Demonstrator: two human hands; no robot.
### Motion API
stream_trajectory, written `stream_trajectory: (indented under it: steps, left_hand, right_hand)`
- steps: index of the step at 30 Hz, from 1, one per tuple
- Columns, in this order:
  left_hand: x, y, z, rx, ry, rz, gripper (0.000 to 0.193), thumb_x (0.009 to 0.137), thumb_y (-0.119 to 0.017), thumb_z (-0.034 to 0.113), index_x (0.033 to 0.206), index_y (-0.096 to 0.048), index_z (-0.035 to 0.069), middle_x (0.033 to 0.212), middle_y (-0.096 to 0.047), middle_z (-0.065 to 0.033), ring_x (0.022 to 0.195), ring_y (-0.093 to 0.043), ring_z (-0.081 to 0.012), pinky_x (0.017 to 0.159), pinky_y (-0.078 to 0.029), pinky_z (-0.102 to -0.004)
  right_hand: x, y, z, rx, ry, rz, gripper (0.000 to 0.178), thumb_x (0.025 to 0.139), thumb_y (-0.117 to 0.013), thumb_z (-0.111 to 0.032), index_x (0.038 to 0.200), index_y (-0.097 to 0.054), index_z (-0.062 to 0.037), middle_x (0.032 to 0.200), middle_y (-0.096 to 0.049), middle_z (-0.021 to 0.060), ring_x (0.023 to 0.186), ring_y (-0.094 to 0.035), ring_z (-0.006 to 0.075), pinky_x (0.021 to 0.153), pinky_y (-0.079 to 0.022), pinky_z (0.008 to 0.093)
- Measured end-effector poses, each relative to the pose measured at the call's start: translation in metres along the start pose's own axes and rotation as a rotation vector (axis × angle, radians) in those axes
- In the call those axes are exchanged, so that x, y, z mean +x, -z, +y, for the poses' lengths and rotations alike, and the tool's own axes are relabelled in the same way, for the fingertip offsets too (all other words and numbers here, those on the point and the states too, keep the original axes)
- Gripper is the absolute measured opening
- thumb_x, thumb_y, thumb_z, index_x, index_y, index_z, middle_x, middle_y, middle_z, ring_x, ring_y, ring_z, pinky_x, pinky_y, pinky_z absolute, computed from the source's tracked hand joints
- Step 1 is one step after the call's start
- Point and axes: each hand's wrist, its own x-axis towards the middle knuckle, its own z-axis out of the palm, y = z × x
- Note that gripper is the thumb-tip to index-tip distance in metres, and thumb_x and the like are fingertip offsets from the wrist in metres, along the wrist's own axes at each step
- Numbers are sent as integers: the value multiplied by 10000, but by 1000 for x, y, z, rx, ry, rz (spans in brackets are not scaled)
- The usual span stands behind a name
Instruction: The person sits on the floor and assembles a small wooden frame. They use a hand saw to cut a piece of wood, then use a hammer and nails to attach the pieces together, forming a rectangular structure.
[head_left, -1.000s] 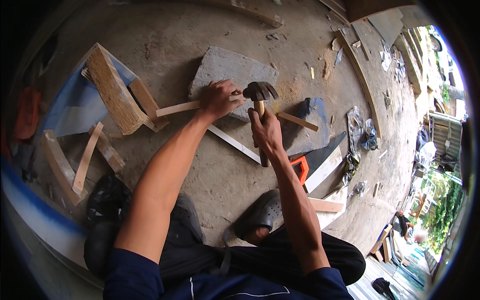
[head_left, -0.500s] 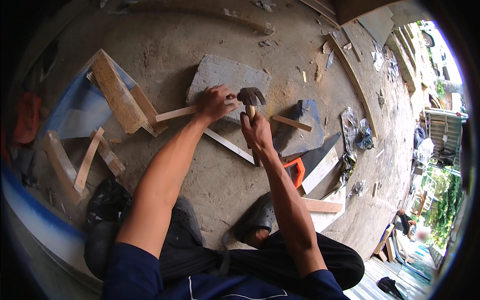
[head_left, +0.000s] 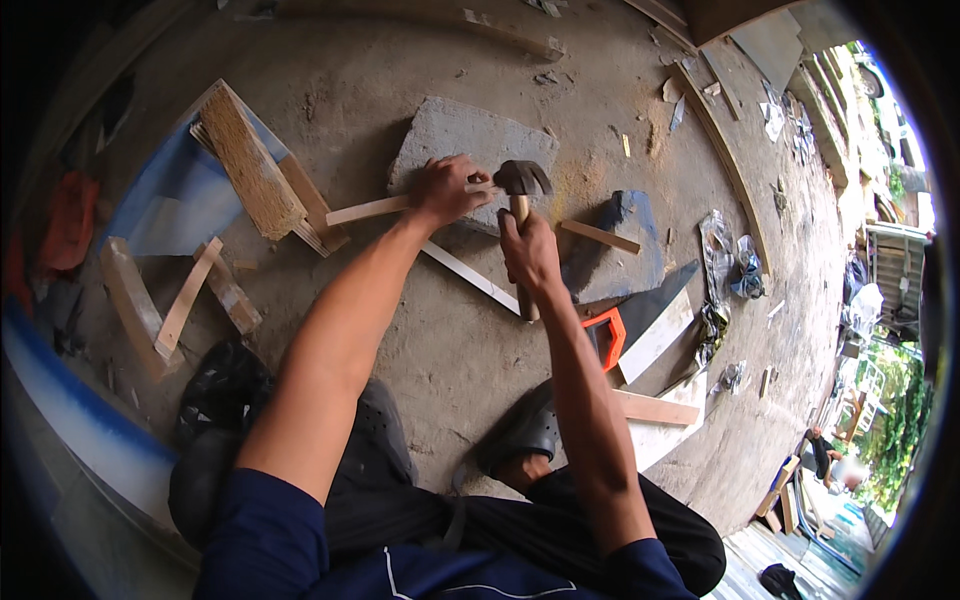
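A claw hammer with a dark metal head and wooden handle is upheld by my right hand, which is closed around the handle. Its head is close to the fingertips of my left hand. That hand is closed on a thin wooden strip, pressing it against a grey concrete block. The strip's other end peeks out just past my fingers, beside the hammer head. Whether a nail is between the fingertips cannot be made out. Below the block, a pale narrow strip lies on the floor.
Right of my hands, a short wood piece rests on a bluish block. An orange-handled saw lies nearer me. Wood offcuts are on the left. Plastic scraps and a long batten lie farther right. A person is in the distance.
The whole view has shifted a little, so the scene sits slightly higher and farther right. Against the block, both hands, the strip and the hammer stay nearly in place.
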Motion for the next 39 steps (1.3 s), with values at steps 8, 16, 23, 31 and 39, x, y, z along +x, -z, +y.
stream_trajectory:
  steps: [8, 16, 23, 31, 39]
  left_hand:
    - [-3, -4, -8, -6, -11, -17, 260, 694, -781, 305, 879, -702, 139, 882, -659, -73, 858, -645, -287, 783, -483, -398]
    - [2, -2, -12, 88, -58, -19, 283, 796, -714, 330, 980, -697, 115, 943, -636, -82, 885, -622, -307, 772, -487, -403]
    - [4, 24, 6, -51, 55, -40, 307, 948, -547, 347, 1014, -680, 79, 947, -638, -133, 860, -634, -319, 724, -500, -403]
    - [-32, 73, 34, -378, 215, -101, 322, 958, -538, 345, 995, -664, 51, 761, -650, -85, 767, -618, -160, 706, -486, -334]
    - [-158, 120, 11, 246, 335, -17, 291, 908, -594, 316, 1116, -667, 126, 1024, -636, -90, 901, -637, -340, 765, -517, -409]
  right_hand:
    - [-6, 2, -4, 70, 52, 39, 376, 904, -548, -313, 881, -556, 62, 615, -598, 198, 503, -622, 307, 492, -494, 421]
    - [-25, 21, 6, 188, -47, 66, 350, 950, -548, -342, 844, -516, -10, 551, -489, 31, 396, -508, 149, 377, -425, 324]
    - [-37, 36, 21, 308, -104, 64, 357, 943, -560, -339, 855, -524, 5, 564, -511, 46, 418, -533, 159, 393, -451, 334]
    - [-34, -15, 17, 312, 26, -23, 365, 942, -578, -360, 817, -501, -26, 570, -478, 19, 425, -495, 122, 392, -417, 319]
    - [-56, -88, -26, 356, -12, -190, 379, 929, -583, -344, 919, -561, 34, 615, -577, 100, 475, -584, 194, 437, -480, 354]
